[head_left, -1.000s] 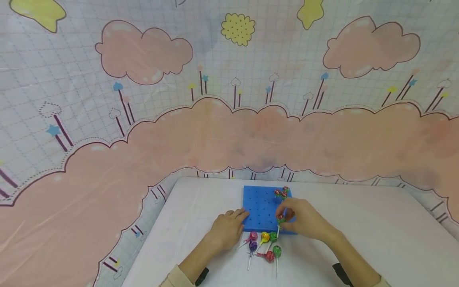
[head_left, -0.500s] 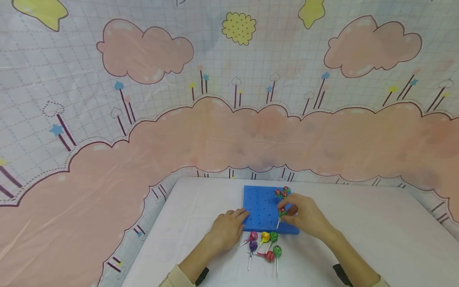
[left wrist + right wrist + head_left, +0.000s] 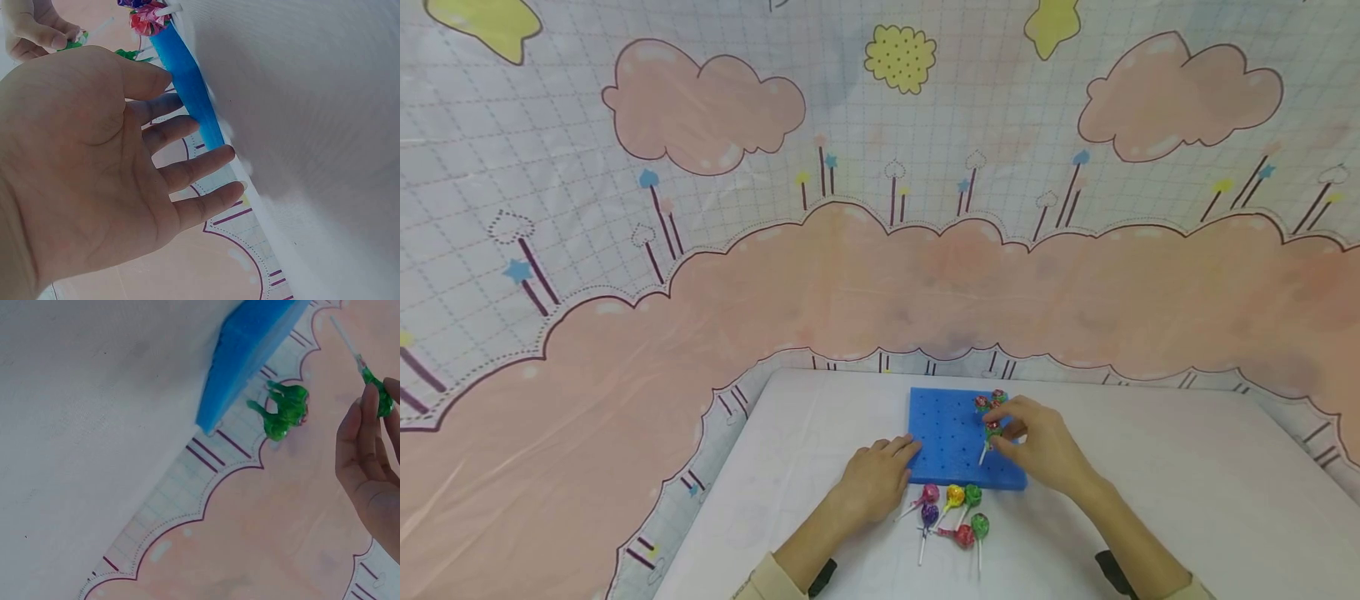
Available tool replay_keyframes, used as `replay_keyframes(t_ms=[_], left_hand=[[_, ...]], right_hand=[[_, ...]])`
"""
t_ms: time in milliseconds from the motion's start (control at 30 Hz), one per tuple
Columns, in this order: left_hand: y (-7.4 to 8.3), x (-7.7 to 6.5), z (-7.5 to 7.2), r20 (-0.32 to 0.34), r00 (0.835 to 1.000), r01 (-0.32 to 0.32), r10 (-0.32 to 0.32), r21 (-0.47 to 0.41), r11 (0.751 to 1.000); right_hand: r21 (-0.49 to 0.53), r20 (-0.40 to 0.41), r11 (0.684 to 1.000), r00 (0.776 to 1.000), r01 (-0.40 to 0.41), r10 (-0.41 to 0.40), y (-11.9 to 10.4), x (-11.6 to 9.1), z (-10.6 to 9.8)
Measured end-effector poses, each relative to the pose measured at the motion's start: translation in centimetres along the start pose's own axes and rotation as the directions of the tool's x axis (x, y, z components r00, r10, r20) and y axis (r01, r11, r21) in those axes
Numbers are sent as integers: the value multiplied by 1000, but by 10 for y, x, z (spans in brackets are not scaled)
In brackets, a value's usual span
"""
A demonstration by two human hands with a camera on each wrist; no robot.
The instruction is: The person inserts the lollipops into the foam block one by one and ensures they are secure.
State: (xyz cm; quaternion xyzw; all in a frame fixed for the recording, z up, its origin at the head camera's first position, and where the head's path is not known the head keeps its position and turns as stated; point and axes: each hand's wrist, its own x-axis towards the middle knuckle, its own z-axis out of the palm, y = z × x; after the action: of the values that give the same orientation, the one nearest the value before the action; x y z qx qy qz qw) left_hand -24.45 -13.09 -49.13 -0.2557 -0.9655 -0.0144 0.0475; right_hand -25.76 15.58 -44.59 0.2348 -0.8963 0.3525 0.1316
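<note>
In the head view, my right hand point(image 3: 1037, 440) pinches a lollipop point(image 3: 992, 429) with a red and green wrapper over the right part of a blue board point(image 3: 940, 433) dotted with small holes. Its white stick points down toward the board; whether the tip touches is unclear. The right wrist view shows the same lollipop point(image 3: 377, 394) between thumb and fingers. Fingertips of my left hand point(image 3: 874, 479) rest at the board's left edge, the fingers fairly straight in the left wrist view. Several similar lollipops point(image 3: 982, 403) stand in the board's far right corner, partly behind the right hand.
Several loose lollipops lie before the board on the white table point(image 3: 820, 433): a pink one point(image 3: 930, 493), a yellow one point(image 3: 955, 496), a purple one point(image 3: 929, 516), a red one point(image 3: 964, 536) and green ones point(image 3: 980, 525). Behind the table hangs a patterned cloth point(image 3: 880, 283).
My right hand has carried the lollipop from the board's near edge farther away across the board, toward the standing lollipops. The left hand has stayed at the left edge.
</note>
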Motion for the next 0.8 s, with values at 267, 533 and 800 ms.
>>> replay_keyframes(t_ms=[267,533,800], left_hand=[[-1,2,1,0,1000,1,-1,-6,1000],[-1,2,1,3,1000,-3,3,-7,1000],[-3,3,2,-7,1000,-5,5,-5,1000]], right_hand=[[-4,-30,1000,999,25,-25,4,6,6],[-27,-51,1000,999,16,-18,6,10,9],[-20,-86,1000,996,-19,17,10,15,14]])
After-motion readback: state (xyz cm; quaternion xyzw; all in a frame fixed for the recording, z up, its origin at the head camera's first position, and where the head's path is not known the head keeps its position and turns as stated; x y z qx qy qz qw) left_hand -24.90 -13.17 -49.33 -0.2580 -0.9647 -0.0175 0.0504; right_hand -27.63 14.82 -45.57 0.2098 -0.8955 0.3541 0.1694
